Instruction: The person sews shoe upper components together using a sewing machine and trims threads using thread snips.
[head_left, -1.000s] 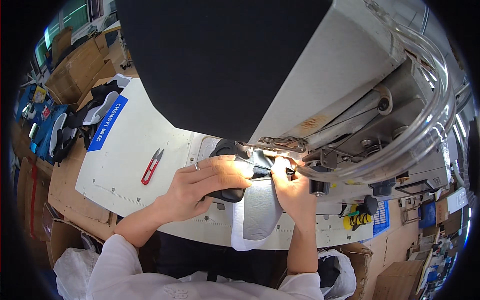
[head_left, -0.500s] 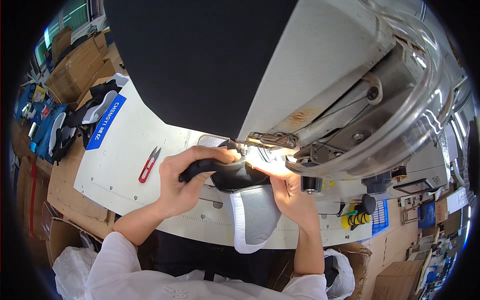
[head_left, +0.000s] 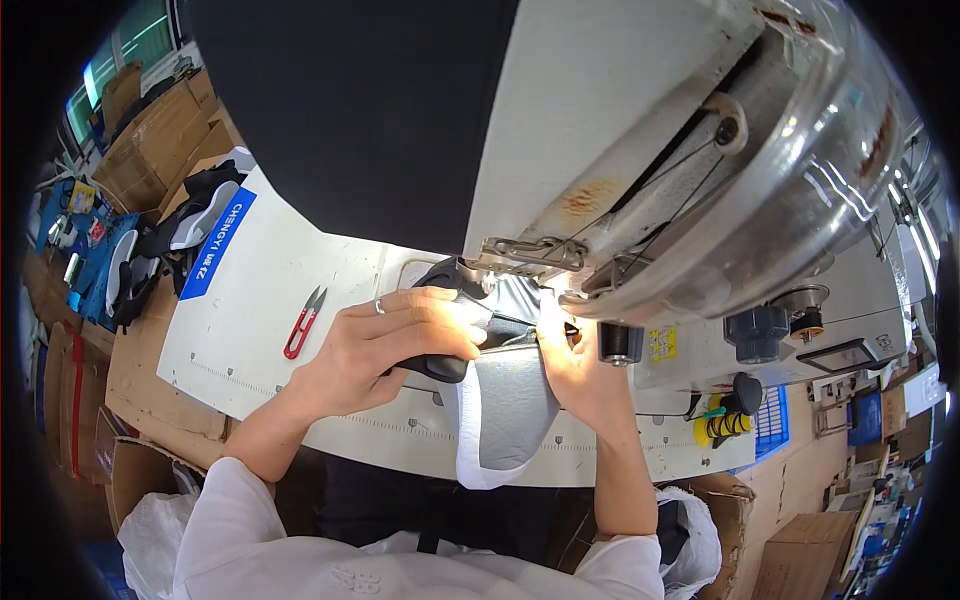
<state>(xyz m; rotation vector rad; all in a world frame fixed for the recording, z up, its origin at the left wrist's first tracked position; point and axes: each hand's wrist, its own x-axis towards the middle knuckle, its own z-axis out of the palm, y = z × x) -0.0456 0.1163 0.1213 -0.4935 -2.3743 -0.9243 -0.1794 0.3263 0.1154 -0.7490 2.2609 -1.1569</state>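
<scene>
Left hand [head_left: 385,345]: fingers pressed together and laid flat over the black padded edge of the shoe upper piece [head_left: 500,400], thumb tucked beneath so the edge is pinched between thumb and fingers. A ring shows on one finger. Half a second ago this hand was curled in a fist-like grip with the black edge lifted and rolled; now it is flattened down again, much as it lay a second ago.

Right hand [head_left: 578,370]: fingertips pushed into the brightly lit spot under the sewing machine head [head_left: 600,150], pressing the piece's right edge just beside the needle area. Glare hides whether these fingers pinch or merely press; cannot tell.

The piece sits between both hands on the white machine table [head_left: 260,300], its grey panel with white border hanging over the near table edge toward the person.

Judgement: the lift-and-turn looks finished and the piece reseated, so the work appears to be back in a guiding hold at the needle.

Outward: red thread snips [head_left: 303,322] lie well left of the left hand, untouched. More black and white cut pieces [head_left: 195,215] are stacked at the table's far left corner. Cardboard boxes [head_left: 150,130] stand beyond.
</scene>
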